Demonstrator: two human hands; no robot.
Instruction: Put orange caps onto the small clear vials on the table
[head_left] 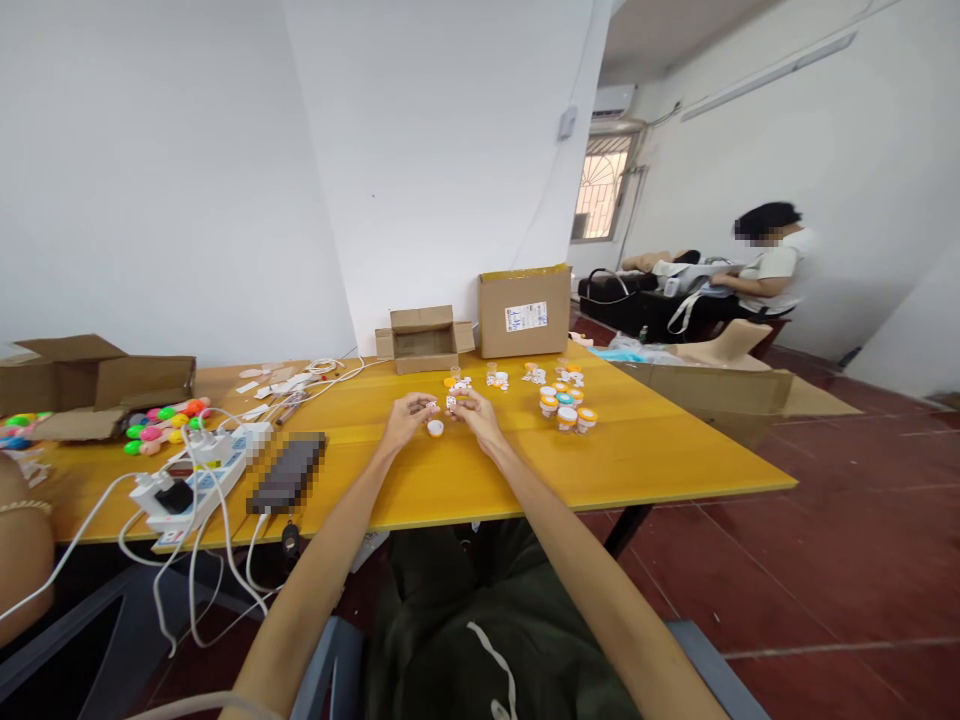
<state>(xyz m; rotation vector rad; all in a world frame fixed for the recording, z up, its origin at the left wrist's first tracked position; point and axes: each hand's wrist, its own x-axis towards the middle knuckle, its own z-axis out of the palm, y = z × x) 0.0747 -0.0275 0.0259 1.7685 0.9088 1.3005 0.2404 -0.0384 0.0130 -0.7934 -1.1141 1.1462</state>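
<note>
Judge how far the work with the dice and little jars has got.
Looks done: a cluster of capped jars, mostly with orange lids, stands to the right of the hands. In hand: the left hand and right hand meet over small white pieces, too small to identify, and a white lid lies between them. Probably left: loose dice lie beyond the hands.

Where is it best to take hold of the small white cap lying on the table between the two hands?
Probably by its round rim, pinched from straight above: the white cap lies flat and low on the yellow table, leaving little side to hold.
</note>
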